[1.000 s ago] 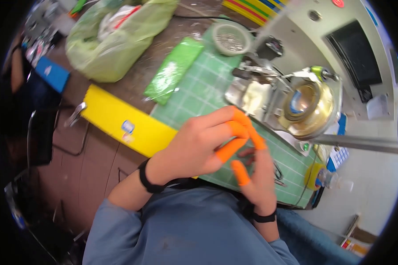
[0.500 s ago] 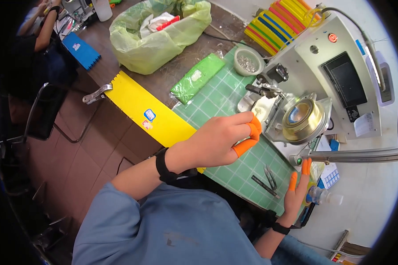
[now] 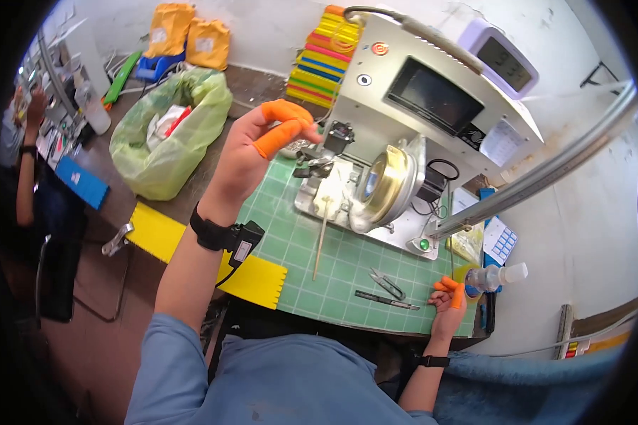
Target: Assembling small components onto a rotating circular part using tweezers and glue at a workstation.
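Note:
My left hand [image 3: 252, 145], in orange finger cots, is raised over the far left of the green cutting mat [image 3: 347, 262]. Its thumb and fingertips are pinched together; anything between them is too small to make out. Just beyond the fingers is a bowl of small metal parts [image 3: 295, 150], mostly covered by the hand. To the right stands a bench machine [image 3: 365, 106] with a gold-coloured spool [image 3: 383, 185] and a white block [image 3: 333, 190]. A thin stick [image 3: 320, 244] reaches from that block over the mat. My right hand [image 3: 446, 308] rests loosely curled and open near a clear bottle [image 3: 485, 278], holding nothing visible.
Thread snips [image 3: 388, 283] and a slim black cutter [image 3: 386, 300] lie on the mat. A slanting metal rail [image 3: 539, 166] crosses on the right. A bag-lined bin [image 3: 170, 152] and a clamped yellow board [image 3: 159, 234] are on the left. Another person's arm [image 3: 26, 170] shows far left.
The view has turned toward the machine. My left hand has moved from before the machine's white block to the bowl side, uncovering the stick. My right hand's fingers have curled from outstretched.

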`<action>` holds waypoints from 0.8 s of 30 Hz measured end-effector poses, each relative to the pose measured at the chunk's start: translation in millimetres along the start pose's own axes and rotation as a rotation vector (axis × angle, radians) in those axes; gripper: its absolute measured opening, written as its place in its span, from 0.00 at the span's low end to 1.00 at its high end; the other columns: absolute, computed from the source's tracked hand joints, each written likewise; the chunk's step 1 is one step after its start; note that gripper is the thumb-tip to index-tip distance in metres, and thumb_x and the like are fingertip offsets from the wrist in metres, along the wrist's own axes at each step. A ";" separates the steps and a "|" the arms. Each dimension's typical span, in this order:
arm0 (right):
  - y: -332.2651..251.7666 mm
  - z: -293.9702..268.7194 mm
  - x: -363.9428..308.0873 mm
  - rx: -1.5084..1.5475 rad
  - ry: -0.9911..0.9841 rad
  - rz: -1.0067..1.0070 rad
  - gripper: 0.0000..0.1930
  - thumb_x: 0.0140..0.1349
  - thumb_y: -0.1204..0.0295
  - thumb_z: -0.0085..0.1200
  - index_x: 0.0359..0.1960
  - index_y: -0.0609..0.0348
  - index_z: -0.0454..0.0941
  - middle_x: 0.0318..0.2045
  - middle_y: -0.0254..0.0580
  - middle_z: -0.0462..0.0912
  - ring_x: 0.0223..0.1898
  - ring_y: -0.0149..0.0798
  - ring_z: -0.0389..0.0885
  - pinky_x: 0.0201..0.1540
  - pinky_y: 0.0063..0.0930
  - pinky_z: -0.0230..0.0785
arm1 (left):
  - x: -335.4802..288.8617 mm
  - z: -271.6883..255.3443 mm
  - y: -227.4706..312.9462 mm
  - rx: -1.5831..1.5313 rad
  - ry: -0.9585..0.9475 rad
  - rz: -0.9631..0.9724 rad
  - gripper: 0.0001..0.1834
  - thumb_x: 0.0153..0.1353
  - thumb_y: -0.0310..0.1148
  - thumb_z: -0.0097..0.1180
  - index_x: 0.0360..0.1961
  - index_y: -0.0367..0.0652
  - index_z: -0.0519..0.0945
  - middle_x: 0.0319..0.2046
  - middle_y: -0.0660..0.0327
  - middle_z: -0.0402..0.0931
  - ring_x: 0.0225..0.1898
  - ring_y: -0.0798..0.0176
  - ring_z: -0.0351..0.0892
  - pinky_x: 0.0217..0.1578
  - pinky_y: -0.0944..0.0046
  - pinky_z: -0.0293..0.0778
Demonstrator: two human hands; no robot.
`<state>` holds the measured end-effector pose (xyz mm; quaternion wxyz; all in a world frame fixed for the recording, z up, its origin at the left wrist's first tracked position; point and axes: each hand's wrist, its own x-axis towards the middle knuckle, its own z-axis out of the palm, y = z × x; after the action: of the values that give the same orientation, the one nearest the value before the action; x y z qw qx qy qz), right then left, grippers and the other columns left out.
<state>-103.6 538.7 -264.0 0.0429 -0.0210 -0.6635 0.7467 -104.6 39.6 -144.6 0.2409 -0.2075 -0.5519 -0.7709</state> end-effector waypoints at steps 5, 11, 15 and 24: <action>-2.8 7.1 -5.1 -0.102 -0.027 -0.039 0.23 0.82 0.58 0.41 0.52 0.71 0.78 0.38 0.48 0.84 0.29 0.34 0.82 0.32 0.27 0.77 | 2.4 -33.5 -37.4 0.181 0.080 -0.175 0.08 0.73 0.28 0.57 0.48 0.37 0.81 0.44 0.64 0.80 0.41 0.71 0.77 0.49 0.69 0.71; -3.0 11.1 -4.5 -0.087 -0.022 -0.043 0.23 0.82 0.58 0.41 0.50 0.70 0.79 0.36 0.46 0.84 0.28 0.32 0.81 0.31 0.25 0.76 | -6.8 -24.8 -50.4 0.063 0.147 -0.229 0.08 0.73 0.29 0.57 0.49 0.38 0.81 0.46 0.66 0.80 0.42 0.74 0.75 0.45 0.71 0.69; -4.9 16.7 -3.0 -0.097 0.004 -0.036 0.23 0.82 0.58 0.41 0.50 0.70 0.80 0.36 0.46 0.84 0.28 0.31 0.81 0.30 0.24 0.75 | -15.6 -31.4 -57.2 -0.051 0.147 -0.242 0.09 0.73 0.27 0.56 0.51 0.38 0.81 0.48 0.63 0.81 0.42 0.73 0.76 0.44 0.70 0.71; -1.3 14.8 1.5 -0.111 -0.014 -0.010 0.20 0.82 0.63 0.41 0.50 0.69 0.81 0.37 0.45 0.86 0.29 0.29 0.82 0.30 0.20 0.76 | -17.3 -25.3 -56.8 -0.043 0.164 -0.226 0.08 0.74 0.27 0.55 0.50 0.37 0.80 0.50 0.62 0.78 0.41 0.72 0.72 0.43 0.70 0.68</action>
<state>-106.3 524.3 -260.9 0.0407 -0.0148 -0.7043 0.7086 -126.2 33.6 -205.1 0.1922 -0.0854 -0.5335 -0.8193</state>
